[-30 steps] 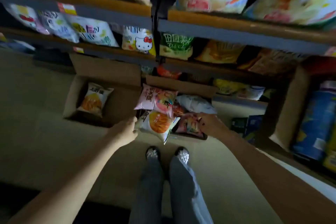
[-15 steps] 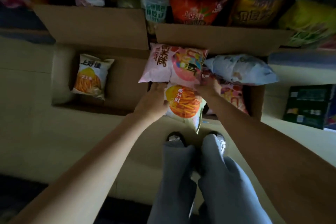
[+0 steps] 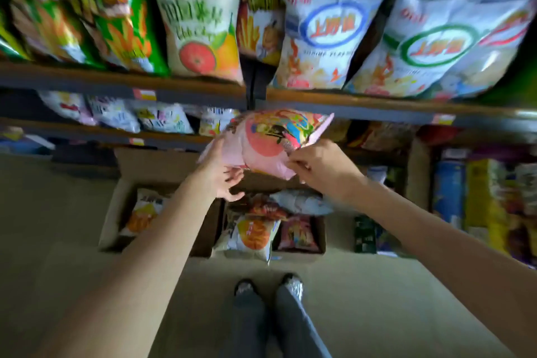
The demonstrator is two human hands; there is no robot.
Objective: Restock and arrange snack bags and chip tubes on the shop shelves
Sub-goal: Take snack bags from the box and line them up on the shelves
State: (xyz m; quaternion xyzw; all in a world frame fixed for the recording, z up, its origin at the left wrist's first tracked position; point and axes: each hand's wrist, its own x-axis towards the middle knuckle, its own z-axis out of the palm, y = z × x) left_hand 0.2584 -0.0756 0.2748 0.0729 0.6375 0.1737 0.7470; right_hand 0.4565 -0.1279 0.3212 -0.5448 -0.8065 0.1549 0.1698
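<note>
Left hand point(image 3: 219, 173): cupping the pink snack bag point(image 3: 267, 145) along its left edge and underside; fingers are lying loosely curved against the film rather than clamping — supporting more than squeezing.
Pink snack bag: hanging between the two hands, above the open cardboard box point(image 3: 299, 254) and just under the shelf edge point(image 3: 348, 109); it is looking puffed, light and soft, with slick film likely to slide; contents are probably brittle, so the sealed edges and corners seem the safest holds — not the swollen middle.
Right hand point(image 3: 318, 167): pinching the bag's lower right corner between thumb and curled fingers; the pinch is looking narrow and firm.
Below the grip: more bags are lying in the box; another box point(image 3: 113, 227) is sitting to the left of it.
</note>
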